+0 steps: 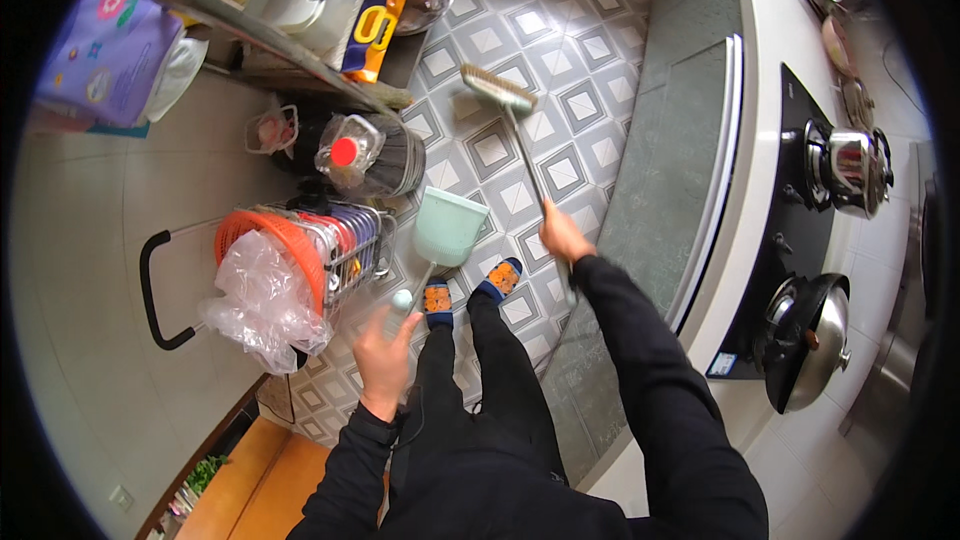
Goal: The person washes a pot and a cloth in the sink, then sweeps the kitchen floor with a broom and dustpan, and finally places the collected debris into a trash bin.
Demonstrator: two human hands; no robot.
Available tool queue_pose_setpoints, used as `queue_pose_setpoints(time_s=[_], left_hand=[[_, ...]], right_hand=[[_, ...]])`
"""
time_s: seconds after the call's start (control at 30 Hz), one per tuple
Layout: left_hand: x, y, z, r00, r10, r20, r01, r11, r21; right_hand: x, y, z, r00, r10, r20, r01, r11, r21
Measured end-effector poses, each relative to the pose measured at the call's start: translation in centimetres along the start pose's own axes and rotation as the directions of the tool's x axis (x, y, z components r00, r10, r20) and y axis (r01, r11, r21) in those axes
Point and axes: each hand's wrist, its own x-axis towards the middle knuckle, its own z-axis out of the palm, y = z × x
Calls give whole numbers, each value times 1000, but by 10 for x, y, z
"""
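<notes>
My right hand (pixel 564 234) is wrapped around the thin handle of a broom (pixel 499 87), whose bristled head is over the patterned tile floor, farther out in front of me. A pale green dustpan (pixel 450 229) stands on the floor just beyond my feet. Its handle rises toward me and ends in a pale rounded knob (pixel 403 298). Right beside that knob is my left hand (pixel 381 360), slightly blurred, with thumb and fingers apart. Whether the fingertips touch the knob cannot be made out.
Left of the dustpan stand a wire trolley (pixel 360 247) with an orange basket (pixel 262 221) and a large red-capped jug (pixel 367 157). A metal-framed shelf (pixel 247 22) overhangs the upper left. At right, the counter (pixel 761 120) carries a steel pot (pixel 855 169) and a lidded wok (pixel 814 345).
</notes>
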Motion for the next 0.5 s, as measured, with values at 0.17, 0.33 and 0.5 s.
queue_pose_setpoints(time_s=[0.17, 0.33, 0.5], left_hand=[[-10, -14, -2, 996, -29, -84, 29, 1000, 5], [-3, -18, -9, 988, -111, -107, 99, 989, -113], [0, -15, -14, 996, -76, -40, 68, 984, -167]], right_hand=[[144, -39, 16, 988, 57, 144, -63, 997, 40], [35, -18, 94, 990, 10, 139, 36, 945, -326], [-150, 27, 91, 924, 60, 378, 78, 937, -340]])
